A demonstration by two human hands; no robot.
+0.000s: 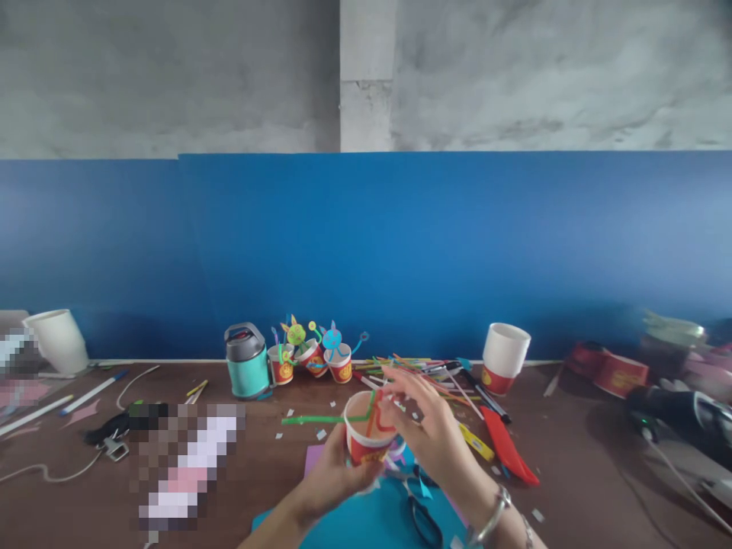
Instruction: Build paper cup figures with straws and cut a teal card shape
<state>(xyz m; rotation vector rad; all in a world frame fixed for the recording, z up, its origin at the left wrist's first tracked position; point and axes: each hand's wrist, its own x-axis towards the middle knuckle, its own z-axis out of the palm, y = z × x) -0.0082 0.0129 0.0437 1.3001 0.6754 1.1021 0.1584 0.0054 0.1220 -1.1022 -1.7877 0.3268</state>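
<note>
On my feed, the left hand [336,474] wraps its fingers around a paper cup [366,451] at lower centre. The right hand [430,427] half-curls over the rim — whether it pinches the red straw [377,412], I can't tell.

The paper cup [361,445] holds a bent green straw [314,420].

Craft workspace: concrete wall [171,76], blue partition [366,244], scissors [412,506], decorated paper cups [341,370].
</note>
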